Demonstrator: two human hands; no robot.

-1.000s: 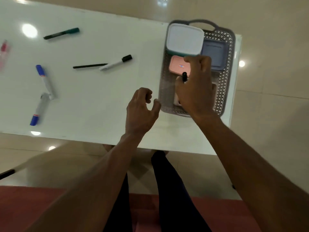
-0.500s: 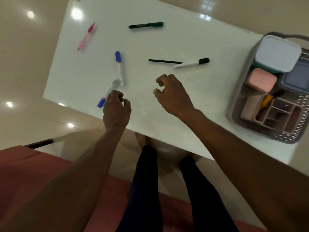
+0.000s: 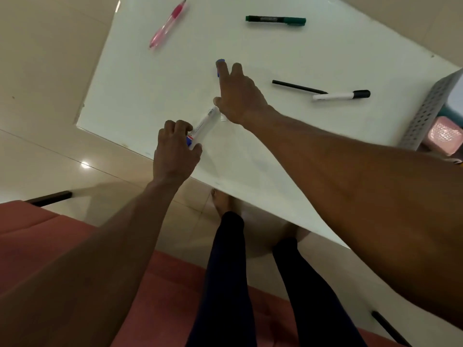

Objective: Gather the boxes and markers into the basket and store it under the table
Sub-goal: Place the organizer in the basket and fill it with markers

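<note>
On the white table (image 3: 140,91), my left hand (image 3: 175,152) curls its fingers and thumb around the blue end of a white marker (image 3: 206,122) near the front edge. My right hand (image 3: 240,97) lies stretched flat over a second blue-capped marker; only its blue cap (image 3: 220,62) and white tail show. A pink pen (image 3: 168,24), a green marker (image 3: 275,20), a thin black pen (image 3: 298,87) and a black-capped white marker (image 3: 342,95) lie loose farther back. The grey basket (image 3: 429,108) stands at the right edge with a pink box (image 3: 445,132) inside.
The table's left and front edges drop to a glossy tiled floor. A red seat (image 3: 37,246) is under me, with my dark-trousered legs (image 3: 225,271) reaching under the table. Most of the basket is cut off by the frame.
My right hand left the basket and swung left across the table onto the far blue-capped marker. My left hand moved left and closed on the near blue-capped marker. The view turned left.
</note>
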